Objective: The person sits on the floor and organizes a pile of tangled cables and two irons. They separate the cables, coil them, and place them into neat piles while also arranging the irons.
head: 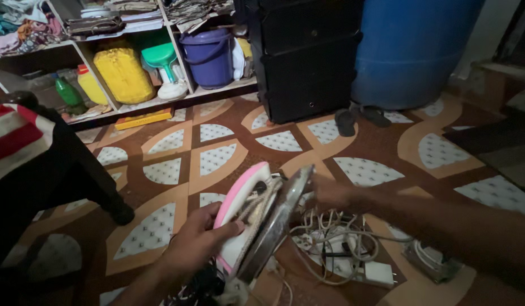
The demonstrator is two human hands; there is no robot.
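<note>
A pink and white clothes iron (244,215) is tilted on its side above the patterned floor, its metal soleplate (278,218) facing right. My left hand (197,238) grips the iron's pink handle. My right hand (333,192) reaches in from the right and touches the upper edge of the soleplate; whether its fingers are closed there I cannot see. The iron's braided cord is wound around its body. Under the iron lies a tangle of white cables (330,243) with a white plug adapter (378,273).
A dark stool (75,170) with striped cloth stands at left. Shelves at the back hold a yellow jerrycan (124,73), a purple bucket (208,56) and bottles. A black cabinet (305,56) and a blue barrel (412,48) stand behind, with dark sandals (359,119) on the floor.
</note>
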